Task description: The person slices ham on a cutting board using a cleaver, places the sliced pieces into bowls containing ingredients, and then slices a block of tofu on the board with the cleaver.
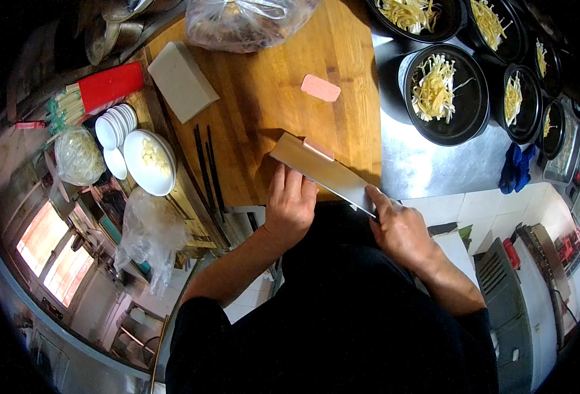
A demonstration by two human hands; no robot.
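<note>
One cleaver (326,172), aslant

The right hand (401,230) grips it, index finger along the blade; the left hand (291,211) presses its fingers together at the near edge, any pinch hidden. Across the blade from those fingertips sits a pink piece (319,148); farther off, a pink slice (321,87) on the board (257,98). The cleaver looks heavy, the slice soft, best lifted by its edges.

Readable text, labels, brands, numbers or signs: none. Red packet (112,87), upper left of the frame: no lettering can be made out. Knife (311,165), centre of the frame: no legible stamp on the blade. Red item (569,255), right edge: too small to read.
</note>
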